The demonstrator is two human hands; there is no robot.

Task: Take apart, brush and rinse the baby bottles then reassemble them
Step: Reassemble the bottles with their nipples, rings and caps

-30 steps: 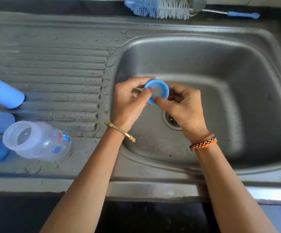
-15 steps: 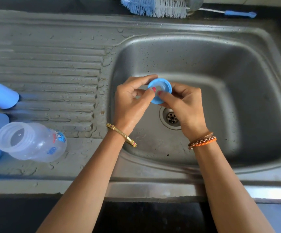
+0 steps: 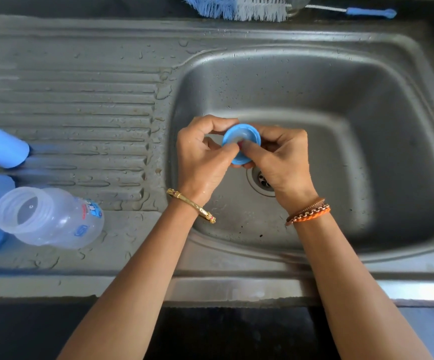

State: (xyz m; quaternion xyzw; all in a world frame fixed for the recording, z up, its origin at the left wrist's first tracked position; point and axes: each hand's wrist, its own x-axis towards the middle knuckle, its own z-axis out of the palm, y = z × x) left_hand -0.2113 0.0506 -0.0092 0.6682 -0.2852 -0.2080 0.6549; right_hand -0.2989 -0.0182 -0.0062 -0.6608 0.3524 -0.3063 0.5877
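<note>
A wet steel sink [image 3: 366, 81] with a ribbed drainboard [image 3: 80, 113] fills the view. Over the basin, above the drain [image 3: 261, 181], my left hand [image 3: 203, 162] and right hand [image 3: 278, 157] both grip a blue ring [image 3: 240, 132], curled fingers [image 3: 218, 122] at its rim and thumbs pressing its clear centre. A clear bottle [image 3: 52, 216] lies on its side near the drainboard's front left corner, beside blue caps [image 3: 0, 146]. A brush [image 3: 239, 7] lies along the sink's back edge.

both thumbs pressed into blue ring [image 3: 240, 131]
</note>
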